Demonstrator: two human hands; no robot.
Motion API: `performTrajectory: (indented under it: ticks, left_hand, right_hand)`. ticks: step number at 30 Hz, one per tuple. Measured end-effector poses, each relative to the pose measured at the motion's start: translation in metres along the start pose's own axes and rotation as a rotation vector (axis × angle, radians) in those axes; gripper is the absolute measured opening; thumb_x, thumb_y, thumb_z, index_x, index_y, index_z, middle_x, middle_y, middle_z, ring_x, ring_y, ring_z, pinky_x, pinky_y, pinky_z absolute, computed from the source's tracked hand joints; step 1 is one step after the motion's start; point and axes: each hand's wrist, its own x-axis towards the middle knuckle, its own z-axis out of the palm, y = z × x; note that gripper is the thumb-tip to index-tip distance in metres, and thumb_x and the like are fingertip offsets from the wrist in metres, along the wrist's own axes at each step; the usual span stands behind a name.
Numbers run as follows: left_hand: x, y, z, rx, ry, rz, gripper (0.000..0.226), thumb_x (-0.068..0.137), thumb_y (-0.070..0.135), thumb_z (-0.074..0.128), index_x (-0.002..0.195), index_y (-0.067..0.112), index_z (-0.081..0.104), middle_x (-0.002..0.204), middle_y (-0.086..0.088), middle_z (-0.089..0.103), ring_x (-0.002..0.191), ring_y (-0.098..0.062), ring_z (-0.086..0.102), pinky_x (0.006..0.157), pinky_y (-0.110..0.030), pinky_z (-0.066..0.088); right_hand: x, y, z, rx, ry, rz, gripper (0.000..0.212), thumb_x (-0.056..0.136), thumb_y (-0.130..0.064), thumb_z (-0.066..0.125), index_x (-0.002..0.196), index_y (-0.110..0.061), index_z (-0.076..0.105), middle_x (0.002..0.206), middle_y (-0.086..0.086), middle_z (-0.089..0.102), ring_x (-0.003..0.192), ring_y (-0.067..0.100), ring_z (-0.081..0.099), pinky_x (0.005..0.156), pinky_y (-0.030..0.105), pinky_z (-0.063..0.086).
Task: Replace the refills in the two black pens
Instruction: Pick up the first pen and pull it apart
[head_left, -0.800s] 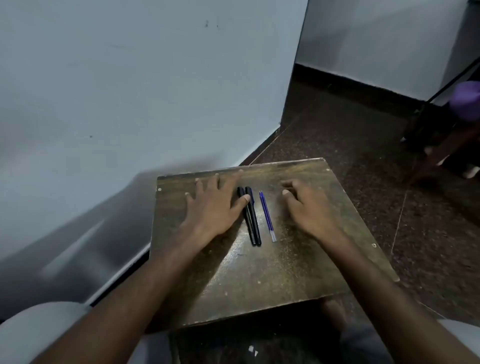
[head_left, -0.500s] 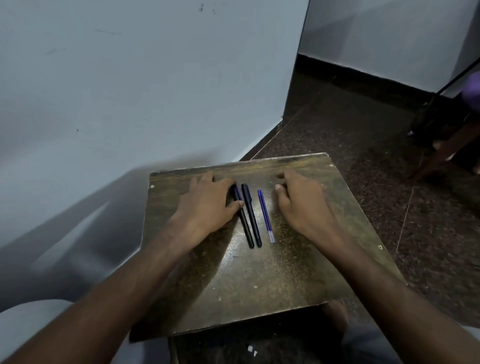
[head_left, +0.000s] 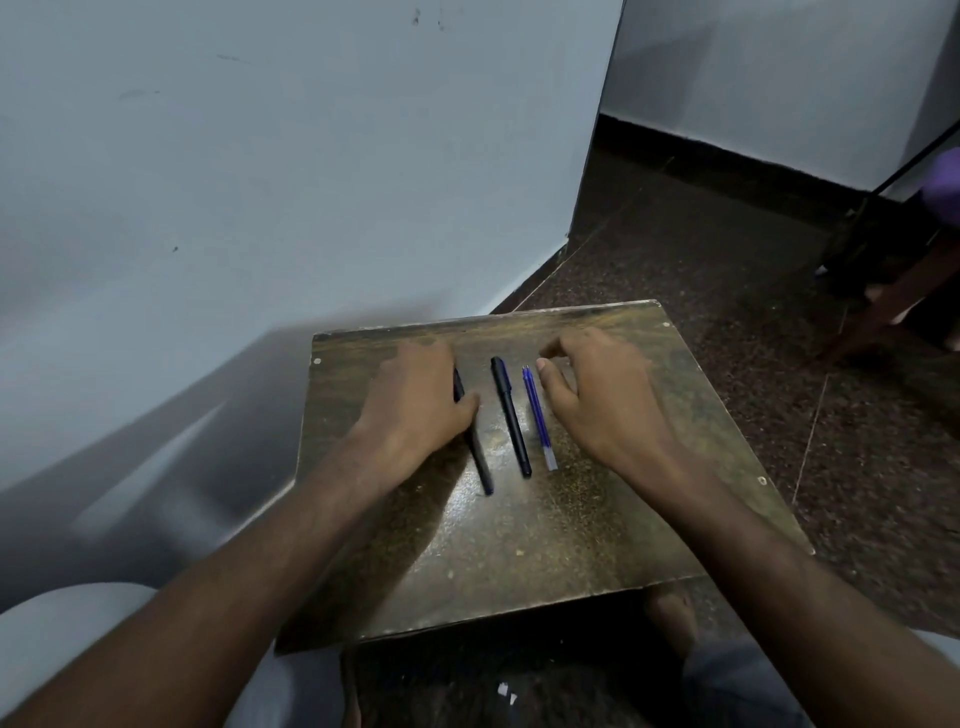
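Two black pens on the board, both in one piece as far as I can see, caps on. Nothing opened yet, so I judge the task at its very start: both old refills are to come out and both new ones to go in.

Left pen (head_left: 480, 467) lies centre-left of the frame, upper half hidden under my left hand (head_left: 415, 400); only its lower barrel shows, slanting down and right. It is blurred, so I can't say whether it is lifted off the board or flat on it.

Right pen (head_left: 511, 415) lies flat at centre frame, untouched, apart from the left pen and just beside the refills.

Refills (head_left: 539, 418): blue, lying close together just right of the right pen, clear ends toward the bottom of the frame. I read them as two, side by side; they nearly merge in this view.

Left hand: palm down, fingers bent over the left pen's top, thumb against the barrel. Looks like a grip closing on it.

Right hand (head_left: 605, 400): right of centre, palm down, fingers loosely curled and raised off the board, thumb tip just beside the refills' upper end. Holds nothing. I can't tell whether the thumb touches them.

Board (head_left: 545, 545): dark, worn wood, filling mid-frame. Pale wall across the upper left, dark speckled floor to the right.
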Motion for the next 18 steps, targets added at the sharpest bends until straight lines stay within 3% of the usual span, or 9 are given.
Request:
performTrajectory:
  ticks: [2,4,5,6,8,10,12,14,18]
  left_hand:
    - [0.001,-0.002,-0.002,-0.013,-0.04,-0.039,0.024,0.088,0.038,0.085,0.091,0.018,0.071,0.076,0.005,0.069,0.061,-0.007,0.061,0.047,-0.021,0.038]
    - [0.003,-0.005,-0.004,-0.057,-0.105,-0.082,0.024,0.085,0.035,0.087,0.09,0.015,0.077,0.077,0.001,0.075,0.065,-0.012,0.069,0.049,-0.029,0.051]
    - [0.005,-0.006,-0.007,-0.125,-0.134,-0.1,0.024,0.084,0.034,0.087,0.091,0.013,0.079,0.08,-0.001,0.079,0.069,-0.017,0.076,0.057,-0.034,0.061]
    - [0.007,-0.008,-0.009,-0.229,-0.149,-0.12,0.02,0.084,0.032,0.088,0.09,0.014,0.08,0.078,0.0,0.082,0.07,-0.018,0.08,0.062,-0.032,0.066]
    - [0.009,-0.008,-0.013,-0.518,-0.14,-0.158,0.011,0.085,0.027,0.089,0.087,0.019,0.081,0.072,0.003,0.083,0.063,-0.009,0.081,0.058,-0.019,0.063]
    - [0.008,-0.002,-0.016,-0.89,-0.129,-0.167,0.01,0.086,0.019,0.09,0.092,0.016,0.082,0.08,-0.003,0.085,0.073,-0.011,0.084,0.065,-0.02,0.065]
    - [0.006,0.006,-0.014,-1.149,-0.102,-0.133,0.01,0.088,0.011,0.088,0.097,0.012,0.083,0.089,-0.009,0.085,0.084,-0.018,0.085,0.077,-0.027,0.068]
    - [0.004,0.014,-0.012,-1.222,-0.062,-0.087,0.011,0.089,0.009,0.085,0.098,0.015,0.085,0.093,-0.009,0.085,0.09,-0.018,0.084,0.086,-0.031,0.067]
    - [0.0,0.022,-0.012,-1.252,-0.069,-0.049,0.015,0.093,0.011,0.082,0.107,0.017,0.085,0.1,-0.004,0.087,0.087,-0.005,0.082,0.071,-0.018,0.063]
  right_hand:
    - [0.0,-0.001,0.001,0.029,-0.011,-0.002,0.03,0.109,-0.036,0.057,0.122,-0.016,0.076,0.12,0.004,0.077,0.112,0.022,0.07,0.1,0.047,0.058]
    - [-0.001,-0.002,0.003,0.092,-0.029,-0.002,0.027,0.109,-0.034,0.06,0.119,-0.015,0.077,0.116,0.003,0.077,0.104,0.019,0.071,0.094,0.041,0.06]
    - [-0.001,-0.003,0.004,0.129,-0.039,-0.003,0.026,0.109,-0.033,0.062,0.116,-0.014,0.078,0.112,0.002,0.078,0.099,0.016,0.071,0.091,0.037,0.06]
    - [-0.002,-0.005,0.005,0.168,-0.048,0.0,0.024,0.109,-0.032,0.063,0.113,-0.014,0.078,0.106,0.0,0.078,0.092,0.013,0.07,0.087,0.032,0.059]
    - [-0.004,-0.008,0.003,0.245,-0.07,0.031,0.023,0.108,-0.032,0.065,0.109,-0.015,0.079,0.095,-0.004,0.078,0.08,0.009,0.069,0.076,0.022,0.053]
    - [-0.008,-0.01,0.002,0.345,-0.108,0.069,0.026,0.108,-0.038,0.063,0.104,-0.018,0.078,0.09,-0.003,0.08,0.074,0.01,0.074,0.064,0.014,0.051]
    - [-0.012,-0.011,0.001,0.493,-0.156,0.106,0.033,0.109,-0.044,0.06,0.101,-0.017,0.076,0.088,0.004,0.082,0.075,0.016,0.079,0.067,0.027,0.061]
    - [-0.014,-0.01,0.0,0.738,-0.228,0.188,0.031,0.111,-0.038,0.058,0.108,-0.011,0.073,0.09,0.007,0.082,0.078,0.02,0.081,0.075,0.04,0.066]
    - [-0.013,-0.007,0.001,1.08,-0.395,0.328,0.036,0.117,-0.024,0.048,0.119,0.008,0.066,0.082,0.005,0.068,0.067,0.013,0.064,0.066,0.031,0.058]
